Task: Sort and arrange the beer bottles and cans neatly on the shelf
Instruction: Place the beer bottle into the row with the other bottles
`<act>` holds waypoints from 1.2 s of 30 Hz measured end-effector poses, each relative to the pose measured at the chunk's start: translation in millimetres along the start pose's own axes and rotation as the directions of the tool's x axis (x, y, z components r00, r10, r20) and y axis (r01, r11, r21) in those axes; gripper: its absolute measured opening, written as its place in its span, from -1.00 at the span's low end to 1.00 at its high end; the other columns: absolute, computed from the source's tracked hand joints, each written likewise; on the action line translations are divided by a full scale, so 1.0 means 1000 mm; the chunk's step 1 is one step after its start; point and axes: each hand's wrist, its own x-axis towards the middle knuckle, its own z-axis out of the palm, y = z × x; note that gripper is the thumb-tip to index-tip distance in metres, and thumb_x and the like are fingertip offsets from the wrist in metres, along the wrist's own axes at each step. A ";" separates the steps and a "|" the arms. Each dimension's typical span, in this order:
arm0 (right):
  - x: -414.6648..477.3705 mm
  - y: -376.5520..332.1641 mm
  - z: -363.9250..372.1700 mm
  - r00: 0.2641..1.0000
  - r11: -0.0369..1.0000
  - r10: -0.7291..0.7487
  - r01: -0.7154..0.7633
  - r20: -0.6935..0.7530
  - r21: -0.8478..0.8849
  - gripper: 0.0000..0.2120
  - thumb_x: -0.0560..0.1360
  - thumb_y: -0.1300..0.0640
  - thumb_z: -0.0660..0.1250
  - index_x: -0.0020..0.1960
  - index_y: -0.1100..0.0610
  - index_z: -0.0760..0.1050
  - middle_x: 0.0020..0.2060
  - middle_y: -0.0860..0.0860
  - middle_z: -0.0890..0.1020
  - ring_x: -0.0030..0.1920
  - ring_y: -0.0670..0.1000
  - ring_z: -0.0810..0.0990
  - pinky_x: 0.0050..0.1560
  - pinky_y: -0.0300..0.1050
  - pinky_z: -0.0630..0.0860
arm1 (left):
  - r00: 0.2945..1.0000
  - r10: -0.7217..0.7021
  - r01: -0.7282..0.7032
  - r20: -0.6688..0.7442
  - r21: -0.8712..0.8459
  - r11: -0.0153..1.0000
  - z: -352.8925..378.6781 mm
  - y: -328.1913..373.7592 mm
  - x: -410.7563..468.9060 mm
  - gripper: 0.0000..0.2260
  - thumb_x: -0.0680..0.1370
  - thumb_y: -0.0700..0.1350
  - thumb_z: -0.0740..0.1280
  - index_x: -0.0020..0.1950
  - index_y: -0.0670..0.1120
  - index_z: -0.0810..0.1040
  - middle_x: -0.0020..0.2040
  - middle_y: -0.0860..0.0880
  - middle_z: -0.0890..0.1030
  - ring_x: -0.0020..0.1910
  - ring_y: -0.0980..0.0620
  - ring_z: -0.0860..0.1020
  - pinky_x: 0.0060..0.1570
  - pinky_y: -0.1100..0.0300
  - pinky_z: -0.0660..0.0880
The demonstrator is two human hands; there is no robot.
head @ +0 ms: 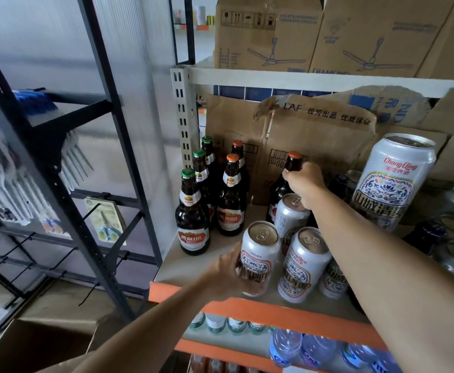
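Head view: left hand wrapped round a can at the shelf front edge, fingers curled on its lower body. Right hand closed on the neck of a brown bottle with an orange cap, upright further back. Between the hands: three more cans, upright, packed close under the right forearm. Left of both hands: five bottles in two rows, green and orange caps. Right of right hand: big can, upright. Cardboard just behind right hand.
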 end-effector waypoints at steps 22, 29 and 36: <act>-0.002 -0.006 0.011 0.993 0.977 -0.030 0.005 -0.114 -0.212 -0.60 0.55 0.07 0.38 0.29 0.26 0.45 0.24 0.23 0.56 0.24 0.25 0.55 0.13 0.00 0.50 | 0.998 -0.055 0.055 -0.014 0.002 0.998 0.002 -0.003 -0.002 -0.27 0.35 -0.09 0.58 0.43 0.10 0.30 0.01 0.26 0.43 0.04 0.20 0.47 -0.24 0.63 0.35; -0.008 -0.019 0.000 0.982 0.984 -0.131 0.112 -0.135 -0.135 -0.69 0.54 0.07 0.38 0.18 0.24 0.52 0.12 0.21 0.62 0.12 0.23 0.60 0.10 0.05 0.55 | 0.998 -0.043 0.041 -0.036 -0.058 0.997 0.011 -0.012 0.008 -0.31 0.19 0.02 0.61 0.24 0.25 0.41 0.03 0.20 0.61 0.04 0.22 0.58 0.09 0.23 0.57; -0.023 -0.050 -0.026 0.940 0.956 -0.289 0.293 -0.179 -0.002 -0.79 0.56 0.09 0.34 0.12 0.20 0.53 -0.04 0.10 0.62 -0.07 0.08 0.57 -0.11 -0.11 0.44 | 0.999 0.012 -0.015 -0.048 -0.068 0.998 0.027 -0.013 0.021 -0.21 0.10 0.11 0.64 0.28 0.24 0.42 0.12 0.09 0.65 0.14 0.11 0.60 0.16 0.01 0.57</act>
